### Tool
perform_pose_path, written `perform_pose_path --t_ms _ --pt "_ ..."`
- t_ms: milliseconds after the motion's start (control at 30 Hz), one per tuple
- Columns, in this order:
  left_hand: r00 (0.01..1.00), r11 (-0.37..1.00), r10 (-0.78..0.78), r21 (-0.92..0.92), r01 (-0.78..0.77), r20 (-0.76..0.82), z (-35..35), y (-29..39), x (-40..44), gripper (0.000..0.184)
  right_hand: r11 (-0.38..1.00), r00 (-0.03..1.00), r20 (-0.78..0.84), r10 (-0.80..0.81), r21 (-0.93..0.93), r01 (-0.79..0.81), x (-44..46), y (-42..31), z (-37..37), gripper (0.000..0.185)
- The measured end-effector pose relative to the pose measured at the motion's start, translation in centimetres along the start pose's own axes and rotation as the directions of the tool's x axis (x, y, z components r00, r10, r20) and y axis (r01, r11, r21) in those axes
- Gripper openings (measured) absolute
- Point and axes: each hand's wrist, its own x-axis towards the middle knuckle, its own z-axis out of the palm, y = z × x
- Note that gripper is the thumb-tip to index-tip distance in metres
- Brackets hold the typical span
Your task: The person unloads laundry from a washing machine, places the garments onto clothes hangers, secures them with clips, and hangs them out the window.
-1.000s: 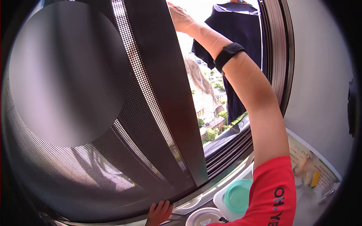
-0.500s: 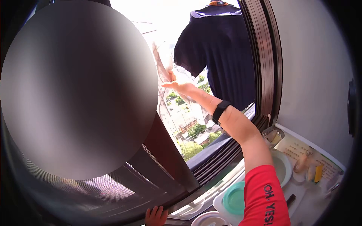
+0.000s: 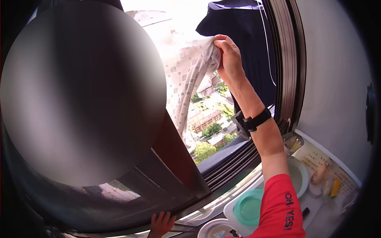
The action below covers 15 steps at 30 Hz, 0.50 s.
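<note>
My right hand (image 3: 230, 55) reaches out through the window, with thumb and fingers pinched on the edge of a pale shirt (image 3: 184, 67) with small grey squares. The cloth is stretched towards the hand, and a large blurred round patch hides its left part. Behind the hand hangs a dark navy T-shirt (image 3: 258, 51). Low in the view, my left hand (image 3: 162, 223) rests with its fingers apart against the edge of the dark window screen frame (image 3: 186, 204).
On the sill at right are a green round lid or bowl (image 3: 249, 207), a pale basin (image 3: 299, 174), a white bowl (image 3: 210, 230), a yellow object (image 3: 335, 187) and a metal strainer-like holder (image 3: 295, 143). The window track (image 3: 234, 168) runs beneath my right arm. Trees and buildings lie far below.
My right hand has moved up and right, from open fingers beside the pale shirt to a pinch on its edge. The shirt is now pulled rightwards. My left hand has barely moved.
</note>
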Motion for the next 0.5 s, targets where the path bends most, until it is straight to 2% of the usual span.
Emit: perform_pose_path --t_ms 33,100,200,300,333,433,500 --pt "1.0 1.0 0.001 -0.009 -0.001 -0.016 -0.1 0.1 0.3 0.017 0.998 0.999 -0.032 0.012 0.061 -0.01 -0.3 -0.2 0.0 0.009" --pt "0.999 1.0 0.007 -0.012 -0.008 -0.05 -0.5 -0.3 0.9 0.015 0.988 0.998 0.014 0.063 0.141 -0.064 -1.1 -0.7 0.3 0.01" --pt "0.999 1.0 0.027 -0.003 -0.027 -0.018 -0.6 -0.2 0.3 0.019 0.964 0.992 0.091 0.087 0.242 -0.107 -3.9 -2.7 1.9 0.009" --pt "1.0 1.0 0.02 0.006 -0.02 -0.024 -0.3 -0.1 0.0 0.019 0.98 0.99 0.136 0.03 0.189 -0.056 -6.0 -4.1 3.9 0.009" --pt "1.0 1.0 0.017 0.004 -0.017 -0.016 -0.2 0.0 -0.2 0.019 0.993 0.993 0.115 0.04 0.108 -0.053 -5.7 -3.3 3.6 0.009" --pt "1.0 1.0 0.019 -0.011 -0.019 -0.002 0.0 0.2 -0.1 0.018 0.954 0.969 -0.065 0.24 -0.168 -0.247 -4.4 2.3 -0.5 0.011" --pt "1.0 1.0 0.019 -0.002 -0.019 0.006 -0.3 0.0 0.2 0.019 0.935 0.932 -0.148 0.331 -0.078 -0.345 -5.1 5.4 -2.8 0.02"
